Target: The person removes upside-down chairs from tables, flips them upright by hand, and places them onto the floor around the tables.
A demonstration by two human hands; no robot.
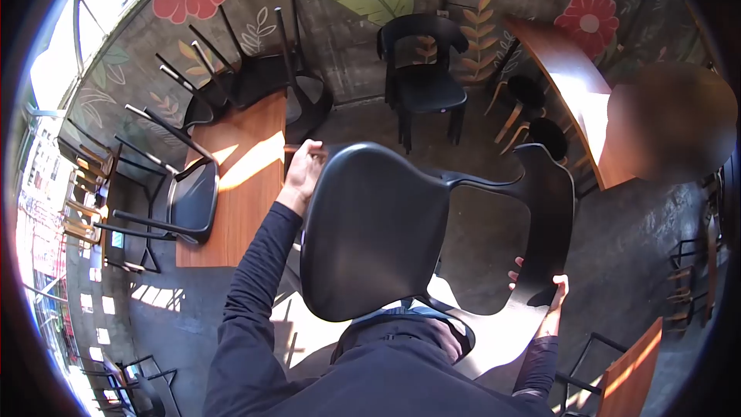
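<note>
A black chair point(378, 232) is held up in front of my body, tipped so its seat faces me and its curved backrest lies to the right. My left hand point(306, 172) grips it by the left edge of the seat, beside the wooden table. With fingers wrapped round the lower end of the backrest, my right hand point(549, 293) holds the other side. Part of the left fingers' grip is hidden behind the seat, and most of the chair's legs are out of sight.
On the left, a wooden table point(255, 208) bears upturned black chairs point(193, 199). Another black chair point(428, 85) stands upright by the painted wall. To the right are a long wooden counter point(567, 81), low stools point(527, 93) and a table corner point(633, 374).
</note>
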